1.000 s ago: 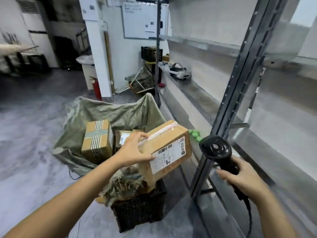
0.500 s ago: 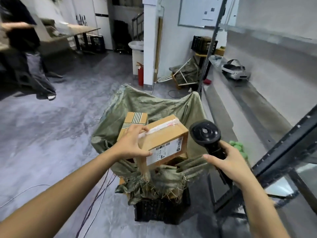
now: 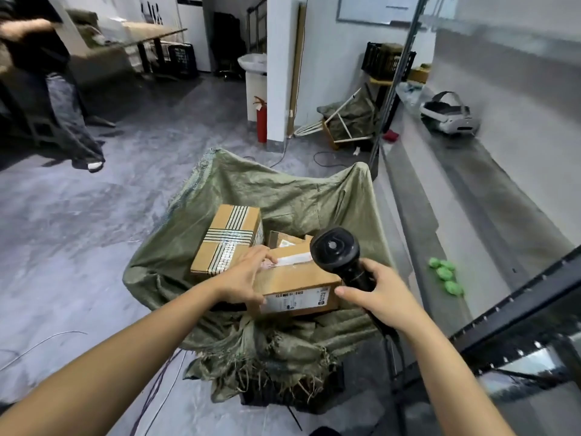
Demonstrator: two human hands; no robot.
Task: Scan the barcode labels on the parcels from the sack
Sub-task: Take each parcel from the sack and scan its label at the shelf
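Head view, single moment. Left hand point(image 3: 243, 280) grips the near-left corner of a brown parcel point(image 3: 298, 281), fingers spread over its taped top, thumb curled onto the side face next to the white barcode label point(image 3: 295, 301). The parcel sits tilted over the front rim of the green woven sack point(image 3: 283, 196), label face turned toward the camera.

Right hand point(image 3: 382, 295) is wrapped round the handle of a black barcode scanner point(image 3: 334, 250); thumb lies along the near side, the other fingers curl behind the grip. The scanner head hangs over the parcel's far-right corner and hides part of the top. Whether it touches the box cannot be told from this angle.

Inside the sack: a second parcel with striped tape point(image 3: 228, 240), just beside and left of the held one, and a third box point(image 3: 284, 240) behind, mostly covered. The sack's frayed mouth drapes over a dark crate point(image 3: 283, 394) below.

Surroundings: dark metal shelving frame point(image 3: 515, 313) close on the right, one upright crossing the lower right corner; a white headset point(image 3: 448, 116) on the shelf further back; small green objects point(image 3: 445, 275) on the shelf surface near the sack. Red fire extinguisher point(image 3: 261, 121) against the white pillar. Another person point(image 3: 63, 99) stands far left, blurred. Cables run on the grey floor point(image 3: 78, 231).
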